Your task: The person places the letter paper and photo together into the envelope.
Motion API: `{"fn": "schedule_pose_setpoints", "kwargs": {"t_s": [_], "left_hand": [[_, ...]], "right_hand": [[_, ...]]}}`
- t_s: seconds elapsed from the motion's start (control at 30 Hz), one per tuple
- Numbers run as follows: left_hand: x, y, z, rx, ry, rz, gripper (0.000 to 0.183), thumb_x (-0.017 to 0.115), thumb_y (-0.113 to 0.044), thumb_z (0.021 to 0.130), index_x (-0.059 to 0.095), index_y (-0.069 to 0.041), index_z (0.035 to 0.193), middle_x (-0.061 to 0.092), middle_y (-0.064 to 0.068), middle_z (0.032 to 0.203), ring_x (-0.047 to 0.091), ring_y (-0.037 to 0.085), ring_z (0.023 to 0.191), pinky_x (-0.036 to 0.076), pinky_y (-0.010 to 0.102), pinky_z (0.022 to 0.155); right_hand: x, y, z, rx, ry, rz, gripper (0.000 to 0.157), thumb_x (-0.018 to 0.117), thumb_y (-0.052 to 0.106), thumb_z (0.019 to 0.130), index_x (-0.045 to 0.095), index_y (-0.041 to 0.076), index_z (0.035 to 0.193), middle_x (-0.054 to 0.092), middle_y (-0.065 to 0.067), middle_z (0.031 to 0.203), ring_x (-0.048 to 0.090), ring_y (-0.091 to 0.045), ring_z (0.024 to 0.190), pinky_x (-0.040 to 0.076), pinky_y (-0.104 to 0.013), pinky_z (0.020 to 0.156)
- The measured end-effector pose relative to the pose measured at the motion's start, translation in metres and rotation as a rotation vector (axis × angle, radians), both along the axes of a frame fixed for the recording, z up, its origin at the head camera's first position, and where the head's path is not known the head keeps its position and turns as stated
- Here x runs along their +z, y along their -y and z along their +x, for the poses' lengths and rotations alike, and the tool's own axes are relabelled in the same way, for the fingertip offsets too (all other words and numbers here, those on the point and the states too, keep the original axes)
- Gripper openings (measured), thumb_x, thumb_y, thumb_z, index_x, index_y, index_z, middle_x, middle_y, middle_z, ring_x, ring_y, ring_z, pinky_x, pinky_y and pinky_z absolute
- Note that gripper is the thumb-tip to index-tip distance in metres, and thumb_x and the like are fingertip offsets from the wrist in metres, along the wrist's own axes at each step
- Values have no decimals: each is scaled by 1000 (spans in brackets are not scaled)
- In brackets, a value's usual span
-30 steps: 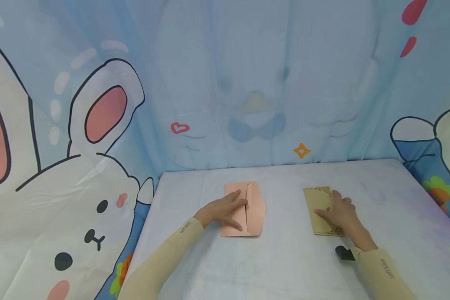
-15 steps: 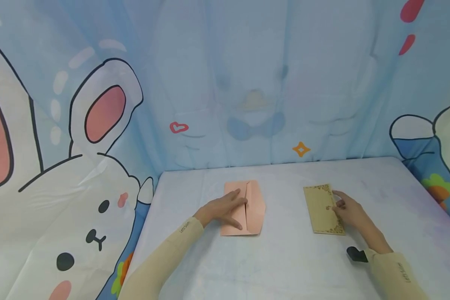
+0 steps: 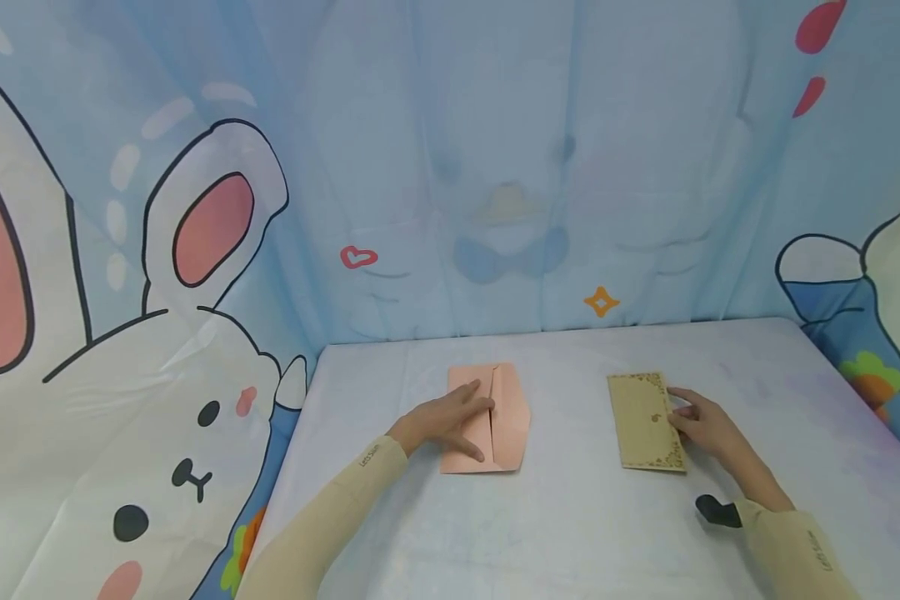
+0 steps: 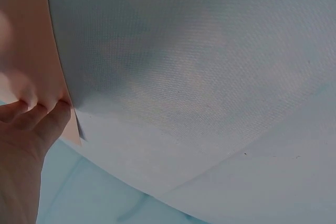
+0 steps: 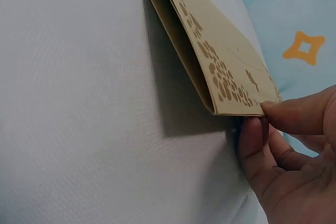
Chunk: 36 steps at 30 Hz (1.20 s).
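A pink paper envelope (image 3: 508, 417) lies on the table with its pointed flap to the right. My left hand (image 3: 450, 421) rests on its left part with fingers spread, and the left wrist view shows the fingertips (image 4: 63, 106) near the envelope's edge. To the right is a tan folded card (image 3: 641, 425) with brown floral corners. My right hand (image 3: 708, 427) pinches the card's right edge, thumb on top and forefinger underneath. In the right wrist view the card's layers stand slightly apart, and the pinched edge is raised, casting a shadow on the table.
A pale cloth covers the table (image 3: 570, 533). Behind it hangs a blue curtain (image 3: 510, 150) with cartoon prints, and a large printed rabbit (image 3: 172, 433) fills the left side. A black piece (image 3: 717, 511) sticks out by the right cuff.
My right hand has drawn back from on top of the card to its right edge and now pinches it there. The card has shifted slightly. The left hand has stayed on the envelope.
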<state>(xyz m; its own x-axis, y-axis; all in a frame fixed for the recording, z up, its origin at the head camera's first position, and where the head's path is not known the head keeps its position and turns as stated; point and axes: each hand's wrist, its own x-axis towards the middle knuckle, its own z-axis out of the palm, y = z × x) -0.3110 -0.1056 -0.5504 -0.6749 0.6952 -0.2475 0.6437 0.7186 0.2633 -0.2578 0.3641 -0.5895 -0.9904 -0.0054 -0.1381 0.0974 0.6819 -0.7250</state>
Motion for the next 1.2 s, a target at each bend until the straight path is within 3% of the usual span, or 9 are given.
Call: {"fn": "schedule_pose_setpoints", "kwargs": {"t_s": [0.23, 0.7, 1.2], "left_hand": [[-4, 3, 0, 7, 9, -19, 94, 72, -70, 77, 30, -37, 154, 6, 9, 171, 19, 29, 156, 39, 49, 115], [-3, 3, -2, 2, 9, -16, 96, 72, -69, 77, 29, -36, 156, 4, 9, 171, 17, 28, 157, 38, 48, 116], [1, 0, 0, 1, -8, -16, 94, 72, -69, 79, 29, -36, 155, 6, 10, 171, 19, 30, 156, 39, 50, 114]], "right_hand": [[-8, 3, 5, 10, 34, -89, 60, 54, 12, 102, 28, -8, 153, 62, -27, 113, 60, -15, 84, 50, -27, 67], [-1, 20, 6, 24, 30, -104, 61, 55, 11, 102, 27, -9, 153, 62, -34, 119, 63, -14, 87, 51, -27, 72], [3, 42, 2, 14, 47, -127, 60, 54, 11, 103, 27, -5, 154, 63, -30, 119, 63, -16, 87, 51, -27, 73]]}}
